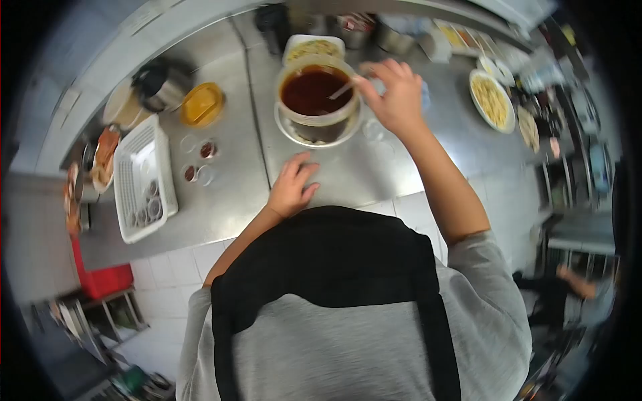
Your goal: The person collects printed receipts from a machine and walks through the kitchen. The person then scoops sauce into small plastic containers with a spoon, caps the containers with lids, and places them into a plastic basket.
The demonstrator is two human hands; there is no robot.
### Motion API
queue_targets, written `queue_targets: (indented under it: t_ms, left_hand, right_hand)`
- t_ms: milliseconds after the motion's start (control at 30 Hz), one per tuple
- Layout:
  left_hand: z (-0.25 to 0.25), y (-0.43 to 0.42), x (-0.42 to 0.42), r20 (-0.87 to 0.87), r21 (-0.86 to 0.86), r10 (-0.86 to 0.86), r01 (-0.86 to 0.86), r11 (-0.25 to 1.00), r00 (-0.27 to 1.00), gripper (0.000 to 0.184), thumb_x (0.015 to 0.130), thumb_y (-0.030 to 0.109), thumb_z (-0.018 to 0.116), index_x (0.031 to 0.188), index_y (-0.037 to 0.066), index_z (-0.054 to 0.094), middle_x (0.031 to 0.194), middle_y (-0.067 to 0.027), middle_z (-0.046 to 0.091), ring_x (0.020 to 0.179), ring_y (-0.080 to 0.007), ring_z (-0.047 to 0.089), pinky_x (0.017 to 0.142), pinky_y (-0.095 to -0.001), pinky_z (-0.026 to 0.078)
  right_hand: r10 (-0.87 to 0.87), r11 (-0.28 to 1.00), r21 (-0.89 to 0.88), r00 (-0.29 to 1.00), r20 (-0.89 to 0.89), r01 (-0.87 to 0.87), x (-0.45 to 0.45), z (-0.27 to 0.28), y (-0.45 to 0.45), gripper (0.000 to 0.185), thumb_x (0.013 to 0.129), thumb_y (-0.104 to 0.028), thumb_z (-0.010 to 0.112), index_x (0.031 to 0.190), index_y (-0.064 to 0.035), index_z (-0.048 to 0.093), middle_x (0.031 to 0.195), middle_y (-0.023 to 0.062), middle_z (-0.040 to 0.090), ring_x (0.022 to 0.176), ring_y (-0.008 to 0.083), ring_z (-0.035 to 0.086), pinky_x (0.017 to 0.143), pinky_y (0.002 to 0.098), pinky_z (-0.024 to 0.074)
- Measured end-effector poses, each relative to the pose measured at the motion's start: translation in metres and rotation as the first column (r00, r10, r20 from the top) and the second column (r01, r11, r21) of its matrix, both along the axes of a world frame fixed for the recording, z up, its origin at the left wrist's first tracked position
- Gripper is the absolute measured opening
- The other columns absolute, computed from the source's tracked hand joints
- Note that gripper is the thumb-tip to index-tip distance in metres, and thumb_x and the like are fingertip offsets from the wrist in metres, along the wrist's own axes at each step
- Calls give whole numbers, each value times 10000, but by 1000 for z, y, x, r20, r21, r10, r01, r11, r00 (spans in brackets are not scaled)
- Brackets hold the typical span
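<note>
A round tub of dark red sauce [315, 93] stands in a wider metal bowl [319, 139] on the steel counter. A light-coloured utensil [341, 90] leans in the sauce towards the tub's right rim. At that rim is my right hand [396, 93], its thumb and fingers bent round the utensil's upper end. My left hand [292, 186] rests near the counter's front edge, below the bowl, fingers apart and holding nothing. To its left are small clear cups, two of them with dark red contents [208, 149]. Another clear cup [373, 129] sits right of the bowl.
A white basket [172, 194] holding small cups is on the left, near a yellow container [202, 105] and a black-and-steel jug [160, 85]. Behind the tub sits a white food tray [314, 41]. A plate of pale strips [491, 100] lies right. Another person [568, 291] is far right.
</note>
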State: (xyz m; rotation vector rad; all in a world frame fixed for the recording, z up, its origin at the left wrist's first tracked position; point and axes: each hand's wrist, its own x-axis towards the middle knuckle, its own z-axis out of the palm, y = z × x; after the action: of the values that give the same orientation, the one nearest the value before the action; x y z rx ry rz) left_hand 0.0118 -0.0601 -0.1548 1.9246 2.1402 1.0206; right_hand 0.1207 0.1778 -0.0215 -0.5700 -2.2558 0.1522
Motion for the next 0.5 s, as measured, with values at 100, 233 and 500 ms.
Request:
queue_targets:
  t_ms: [100, 233, 500]
  left_hand:
    - [-1, 5, 2, -20, -13, -3, 2, 1000, 1000, 519, 720, 206, 699, 1177, 64, 498, 1267, -181, 406, 1147, -379, 404, 955, -436, 368]
    - [-2, 7, 8, -93, -73, -83, 77, 994, 992, 622, 715, 234, 704, 1245, 48, 437, 1291, -188, 391, 1185, -385, 364, 993, -452, 312]
    - [-5, 14, 16, -171, -187, -179, 147, 971, 969, 676, 740, 222, 671, 1308, 20, 366, 1323, -201, 378, 1227, -379, 331, 1034, -449, 246]
  right_hand:
    - [-87, 993, -83, 992, -87, 79, 31, 6, -3, 592, 777, -520, 602, 1165, -74, 565, 1051, 125, 569, 967, 301, 505, 832, 441, 375]
    - [-323, 901, -392, 888, -327, 184, 143, 3, 4, 446, 812, -274, 621, 1214, -117, 506, 1160, 146, 527, 1103, 257, 493, 963, 387, 366]
    - [-885, 313, -716, 465, 19, 625, 367, -231, -111, 457, 699, -62, 623, 1124, -32, 459, 1123, 187, 460, 1008, 294, 507, 820, 363, 443]
